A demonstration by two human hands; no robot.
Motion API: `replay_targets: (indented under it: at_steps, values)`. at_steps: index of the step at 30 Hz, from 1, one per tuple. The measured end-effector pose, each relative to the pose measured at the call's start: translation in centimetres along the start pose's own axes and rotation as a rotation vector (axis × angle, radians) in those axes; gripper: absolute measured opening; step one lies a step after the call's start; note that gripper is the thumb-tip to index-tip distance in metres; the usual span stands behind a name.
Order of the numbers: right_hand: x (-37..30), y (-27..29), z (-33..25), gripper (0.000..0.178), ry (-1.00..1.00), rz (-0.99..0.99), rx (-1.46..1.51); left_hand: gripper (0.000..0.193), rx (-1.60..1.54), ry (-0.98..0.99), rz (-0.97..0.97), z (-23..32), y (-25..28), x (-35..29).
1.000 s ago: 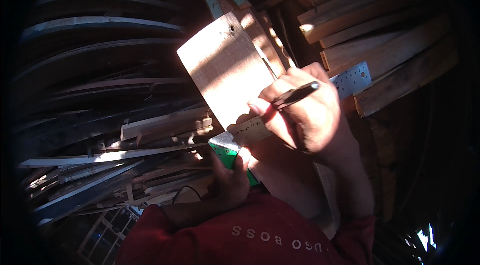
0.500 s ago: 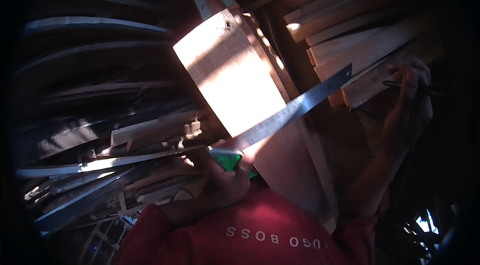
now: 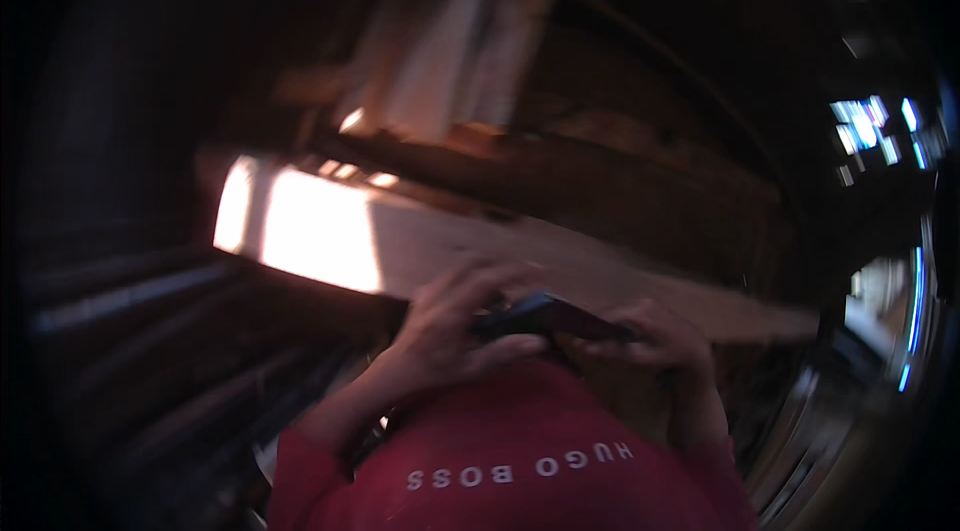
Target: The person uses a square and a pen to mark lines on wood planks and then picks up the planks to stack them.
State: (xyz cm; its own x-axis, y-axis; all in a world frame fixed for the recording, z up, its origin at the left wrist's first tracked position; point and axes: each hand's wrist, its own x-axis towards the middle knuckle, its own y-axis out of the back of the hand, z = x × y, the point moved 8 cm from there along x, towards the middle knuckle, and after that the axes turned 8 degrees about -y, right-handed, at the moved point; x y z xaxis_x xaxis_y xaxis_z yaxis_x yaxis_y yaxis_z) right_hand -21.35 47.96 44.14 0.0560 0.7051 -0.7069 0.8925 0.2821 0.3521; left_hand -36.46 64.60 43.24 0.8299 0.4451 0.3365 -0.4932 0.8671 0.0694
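Note:
Both hands are close together in front of my red shirt, at the near edge of a long wooden board [image 3: 440, 241]. My left hand [image 3: 445, 326] is closed around one end of a try square [image 3: 568, 317], whose blade is dark and blurred in the shade. At its other end my right hand [image 3: 655, 333] is closed on it, fingers bent over the tip. The thin dark pencil-like stick seen earlier in the right hand cannot be made out now. Bright sunlight falls on the board's left end; its right part lies in shadow.
Beyond the board, blurred wooden planks [image 3: 450, 61] point away from me. Long strips [image 3: 130, 296] lie in the dark at the left. On the right, light comes through gaps [image 3: 862, 126] near more lengths of timber [image 3: 800, 451].
My view has swung, so the board now lies crosswise. The square has left the board's face and come toward my body. My right hand has moved in from the far right onto it.

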Motion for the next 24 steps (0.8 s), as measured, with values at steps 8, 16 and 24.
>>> replay_targets:
  at_steps: [8,16,24]
  values:
    - [-11.3,-6.1,19.3,0.041,0.005,0.623,0.451,0.055,0.32,0.017,0.251,-5.3,-7.7,-3.3]
    - [-29.4,-18.0,36.4,0.02,-0.171,1.287,0.953,0.036,0.468,-0.209,-0.234,-1.5,-31.8,2.1]
    - [-39.6,-25.8,45.9,0.019,-0.318,1.925,1.137,0.045,0.481,-0.256,-0.65,-2.5,-53.2,11.1]
